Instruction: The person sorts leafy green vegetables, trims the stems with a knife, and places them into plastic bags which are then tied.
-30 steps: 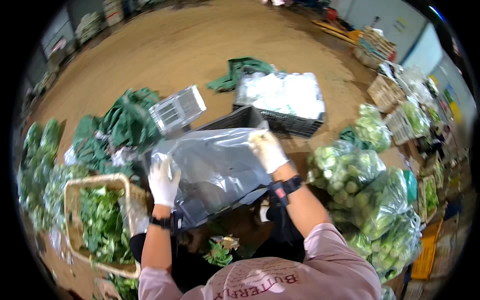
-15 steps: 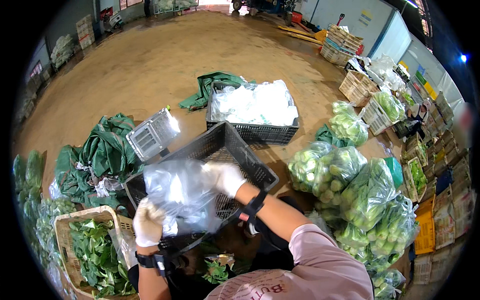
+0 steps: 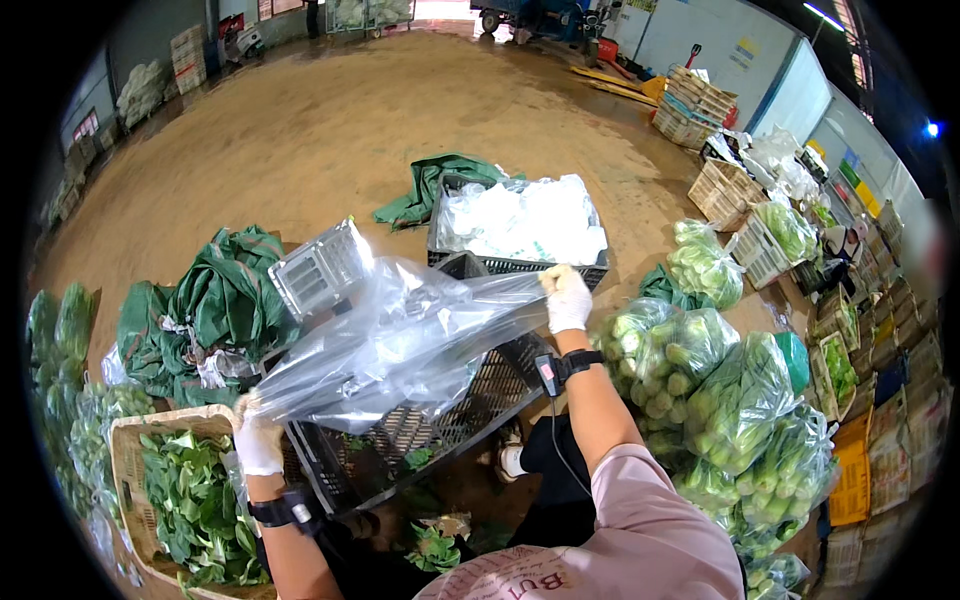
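Note:
A large clear plastic bag (image 3: 400, 340) is stretched wide between my two white-gloved hands. My left hand (image 3: 257, 440) grips its near left end, beside a beige basket of leafy greens (image 3: 195, 500). Its far right end is pinched in my right hand (image 3: 567, 297), close to a black crate of white plastic bags (image 3: 520, 265). Beneath the stretched bag stands another black crate (image 3: 490, 400), partly hidden by the plastic. A few green leaf scraps show on that crate's mesh bottom.
Filled clear bags of green vegetables (image 3: 740, 400) are piled to my right. At left lie a crumpled green tarp (image 3: 235, 290) and a grey plastic crate (image 3: 320, 265). Stacked crates (image 3: 690, 105) stand at the far right. A person (image 3: 840, 250) bends among crates at the right.
My hands have moved apart, the left toward the lower left, the right toward the upper right. The bunched plastic bag is now spread out between them. The view has shifted slightly.

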Action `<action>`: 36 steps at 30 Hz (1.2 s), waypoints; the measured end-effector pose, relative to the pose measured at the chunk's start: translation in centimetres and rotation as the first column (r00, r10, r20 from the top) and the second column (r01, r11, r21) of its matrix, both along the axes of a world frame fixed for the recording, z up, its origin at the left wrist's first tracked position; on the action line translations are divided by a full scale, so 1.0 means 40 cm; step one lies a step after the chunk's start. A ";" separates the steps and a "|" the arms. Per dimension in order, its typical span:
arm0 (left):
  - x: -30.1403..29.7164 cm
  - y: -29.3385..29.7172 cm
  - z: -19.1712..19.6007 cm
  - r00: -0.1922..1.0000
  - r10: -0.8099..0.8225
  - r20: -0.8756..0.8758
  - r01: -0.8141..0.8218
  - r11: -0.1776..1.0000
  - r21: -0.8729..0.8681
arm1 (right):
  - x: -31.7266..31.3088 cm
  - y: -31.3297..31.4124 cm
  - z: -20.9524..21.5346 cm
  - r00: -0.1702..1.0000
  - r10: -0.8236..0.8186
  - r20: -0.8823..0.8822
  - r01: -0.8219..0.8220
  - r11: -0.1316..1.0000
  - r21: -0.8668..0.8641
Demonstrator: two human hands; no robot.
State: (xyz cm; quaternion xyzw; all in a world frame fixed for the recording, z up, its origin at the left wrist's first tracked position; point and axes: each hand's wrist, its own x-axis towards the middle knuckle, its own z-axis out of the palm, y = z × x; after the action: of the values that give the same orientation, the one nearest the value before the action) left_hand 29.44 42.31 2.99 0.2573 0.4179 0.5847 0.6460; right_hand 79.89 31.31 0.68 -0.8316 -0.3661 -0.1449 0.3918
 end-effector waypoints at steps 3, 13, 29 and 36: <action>-0.036 -0.005 0.003 0.995 -0.083 -0.047 0.072 0.977 -0.199 | -0.071 0.013 0.012 0.986 0.110 -0.129 -0.151 0.913 -0.379; 0.192 -0.137 0.075 0.407 -0.040 -0.912 0.600 0.765 0.234 | -0.530 0.024 0.096 0.587 0.804 0.096 -0.726 0.575 -0.377; 0.003 -0.040 -0.161 -0.016 0.144 -0.990 0.316 0.940 0.131 | -0.240 0.040 -0.026 0.939 0.313 0.143 -0.343 0.884 0.319; -0.213 -0.024 -0.202 0.093 0.029 -0.995 0.132 0.990 0.041 | -0.216 0.077 0.021 0.881 0.471 -0.053 -0.457 0.816 -0.354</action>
State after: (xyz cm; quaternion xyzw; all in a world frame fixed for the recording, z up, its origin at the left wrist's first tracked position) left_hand 20.92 41.34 -5.08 0.6362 0.6983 0.2600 0.2002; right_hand 71.23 34.40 1.51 -0.7712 -0.5849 0.0082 0.2512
